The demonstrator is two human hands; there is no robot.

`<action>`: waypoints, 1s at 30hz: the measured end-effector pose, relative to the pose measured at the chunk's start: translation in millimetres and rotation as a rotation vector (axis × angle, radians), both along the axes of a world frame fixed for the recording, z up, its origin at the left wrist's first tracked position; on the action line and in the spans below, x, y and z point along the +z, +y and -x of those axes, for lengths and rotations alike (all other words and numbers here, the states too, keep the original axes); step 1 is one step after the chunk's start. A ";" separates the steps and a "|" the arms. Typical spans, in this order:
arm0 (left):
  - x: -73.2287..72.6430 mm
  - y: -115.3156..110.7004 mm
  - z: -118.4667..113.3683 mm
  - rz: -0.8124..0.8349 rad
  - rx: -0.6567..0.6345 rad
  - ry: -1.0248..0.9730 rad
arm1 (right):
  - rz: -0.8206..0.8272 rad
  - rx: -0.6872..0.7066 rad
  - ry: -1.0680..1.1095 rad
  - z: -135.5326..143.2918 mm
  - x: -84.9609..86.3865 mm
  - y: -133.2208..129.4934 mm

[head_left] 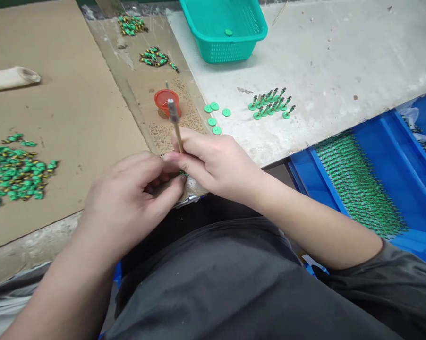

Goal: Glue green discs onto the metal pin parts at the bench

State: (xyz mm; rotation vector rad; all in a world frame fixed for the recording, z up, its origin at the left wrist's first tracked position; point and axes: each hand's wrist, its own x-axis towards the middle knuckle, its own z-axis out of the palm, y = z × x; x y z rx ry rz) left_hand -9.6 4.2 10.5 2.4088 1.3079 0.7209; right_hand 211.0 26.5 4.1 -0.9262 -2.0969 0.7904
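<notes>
My right hand (213, 163) is closed around a thin brush (178, 134), its grey tip pointing up and away. Beside it, my left hand (135, 189) pinches a small green piece (183, 173), mostly hidden by the fingers, at the table's front edge. The two hands meet at the fingertips. Just beyond them stands a small red cup (166, 101) with a thin stick in it. Several flat green discs (226, 112) lie to the right of the cup. Farther right, several green discs carry upright dark figures (269, 105).
A teal basket (227, 51) with one green disc inside stands at the back. Piles of small green-and-yellow pieces (20, 174) lie at the left and back. A cloth roll (12, 79) lies at the far left. Blue trays (404, 174) at the right hold rows of green pieces.
</notes>
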 end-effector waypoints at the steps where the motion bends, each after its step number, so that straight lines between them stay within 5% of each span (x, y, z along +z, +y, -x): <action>1: 0.1 0.4 -0.1 0.006 0.001 -0.001 | 0.008 0.006 -0.004 0.9 0.3 0.7; 5: 2.9 0.7 1.8 0.063 0.015 -0.011 | 0.051 -0.014 -0.003 -0.9 -0.4 -1.0; 12: 10.2 -4.9 5.5 0.156 0.075 -0.109 | 0.255 -0.326 0.342 -17.3 -11.4 -30.8; 19: 11.1 -2.0 -4.5 0.181 0.159 -0.268 | 0.322 -0.343 0.389 -19.5 -17.0 -35.1; 30: 58.8 -16.7 12.7 0.501 0.129 -0.588 | 0.357 -0.331 0.431 -17.8 -18.0 -38.0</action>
